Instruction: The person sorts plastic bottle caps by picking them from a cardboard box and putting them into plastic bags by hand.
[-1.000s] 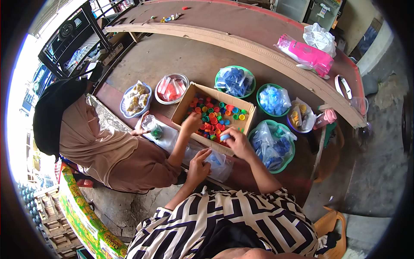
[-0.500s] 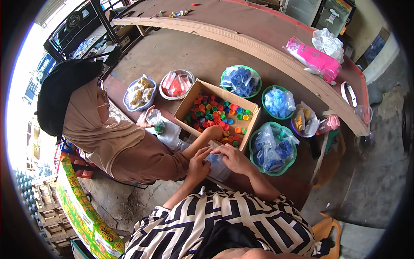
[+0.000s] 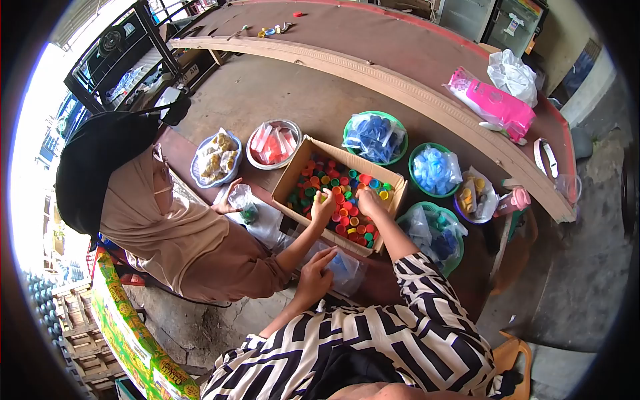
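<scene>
My right hand reaches into the cardboard box, its fingers bent down among the loose bottle caps in red, green, blue and yellow. What its fingertips hold is hidden. Lower down, my left hand grips the edge of a clear plastic bag with something blue in it; the index finger sticks out. Beside me, a co-worker's hand is above the box's near side with a yellowish cap. The co-worker's other hand holds a small clear bag of green caps.
Around the box stand a basin of bagged yellow caps, a bowl of red ones and green baskets of bagged blue ones. A wooden beam crosses behind. A pink bottle stands at the right.
My right hand has left the plastic bag and moved forward into the box. The co-worker's near hand has lifted slightly from the caps. My left hand has stayed at the bag.
</scene>
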### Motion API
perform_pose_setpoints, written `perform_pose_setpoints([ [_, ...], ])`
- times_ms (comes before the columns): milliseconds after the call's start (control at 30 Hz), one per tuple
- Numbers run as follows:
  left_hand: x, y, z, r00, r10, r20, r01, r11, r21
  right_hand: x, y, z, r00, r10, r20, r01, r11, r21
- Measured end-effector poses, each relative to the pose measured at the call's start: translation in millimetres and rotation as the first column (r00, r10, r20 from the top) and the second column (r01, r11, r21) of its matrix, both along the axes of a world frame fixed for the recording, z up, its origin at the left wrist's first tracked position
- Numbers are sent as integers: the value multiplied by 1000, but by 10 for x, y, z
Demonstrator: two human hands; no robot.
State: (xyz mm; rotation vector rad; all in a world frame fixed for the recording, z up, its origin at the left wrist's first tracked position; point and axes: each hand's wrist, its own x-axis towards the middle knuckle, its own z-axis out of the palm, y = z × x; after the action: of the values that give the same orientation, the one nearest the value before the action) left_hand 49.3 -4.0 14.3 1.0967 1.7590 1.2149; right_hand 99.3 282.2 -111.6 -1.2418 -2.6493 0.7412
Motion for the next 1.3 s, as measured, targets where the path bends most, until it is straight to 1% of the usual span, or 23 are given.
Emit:
perform_pose_setpoints([
  [33, -23, 6, -14, 1000, 1, -2, -1, 1000, -1, -78, 28, -78, 990, -37, 133, 35, 999, 17],
  [67, -48, 16, -34, 1000, -6, -10, 6, 1000, -1, -91, 24, -161, 993, 35, 109, -49, 991, 124],
  [167, -117, 72, 14, 1000, -8, 1, 8, 1000, -12, -167, 43, -293, 994, 35, 105, -51, 988, 146],
  [200, -137, 93, 33, 1000, -1, 20, 1, 1000, -22, -200, 26, -260, 997, -16, 76, 7, 993, 117],
  [233, -165, 116, 18, 1000, -2, 23, 3, 1000, -23, -179, 32, -219, 997, -17, 78, 8, 993, 117],
  [300, -217, 127, -35, 1000, -16, 8, 17, 1000, -16, -55, 14, -113, 988, -101, -117, 87, 989, -116],
  [333, -239, 132, -46, 1000, -23, 14, 23, 1000, -18, -22, 28, -63, 975, -134, -177, 108, 983, -150],
  [367, -255, 151, -56, 1000, -28, 7, 28, 1000, -3, 84, 33, -4, 949, -144, -281, 77, 968, -239],
  [433, -257, 209, -65, 999, -32, 0, 32, 999, 26, 274, -159, 339, 858, -173, -484, 38, 961, -275],
  [500, -271, 255, -54, 999, -32, 34, 32, 999, -1, 421, -432, 624, 741, -216, -635, -62, 921, -384],
  [567, -267, 305, -73, 998, -36, 43, 36, 999, 6, 562, -835, 1172, 728, -186, -660, -97, 925, -368],
  [633, -242, 332, -53, 997, -51, 55, 50, 999, 4, 697, -1101, 1302, 748, -58, -661, -169, 947, -274],
  [667, -232, 351, -29, 995, -63, 75, 64, 998, -8, 758, -1190, 1309, 746, -59, -663, -165, 948, -271],
  [733, -193, 363, -12, 993, -80, 92, 81, 997, -15, 849, -1305, 1341, 818, 240, -522, -313, 948, -56],
  [833, -138, 335, 17, 995, -82, 56, 80, 996, 24, 909, -1383, 1416, 794, 278, -540, -349, 936, -31],
  [967, -83, 189, 59, 997, -60, 38, 60, 998, 0, 918, -1286, 1405, 787, 258, -561, -321, 947, -15],
  [1033, -65, 97, 11, 999, -47, 13, 47, 999, -4, 895, -1114, 1240, 823, 130, -553, -207, 975, -79],
  [1100, -49, -4, -41, 997, -34, -70, 38, 998, 58, 836, -891, 1021, 843, -15, -537, -133, 963, -235],
  [1133, -35, -44, -22, 997, -30, -65, 33, 998, 54, 789, -752, 899, 875, -3, -484, -96, 979, -181],
  [1167, -19, -83, 22, 1000, -5, -10, 5, 1000, 29, 730, -634, 782, 884, 0, -467, -61, 991, -116],
  [1200, -7, -119, 40, 999, 21, 44, -21, 1000, 3, 674, -502, 687, 919, -16, -394, -48, 987, -150],
  [1233, -4, -149, 27, 999, 23, 48, -23, 1000, -2, 614, -388, 625, 955, 12, -297, -43, 994, -100],
  [1300, -10, -198, 6, 998, 47, 51, -47, 999, -3, 457, -136, 318, 969, -3, -245, -15, 997, -73],
])
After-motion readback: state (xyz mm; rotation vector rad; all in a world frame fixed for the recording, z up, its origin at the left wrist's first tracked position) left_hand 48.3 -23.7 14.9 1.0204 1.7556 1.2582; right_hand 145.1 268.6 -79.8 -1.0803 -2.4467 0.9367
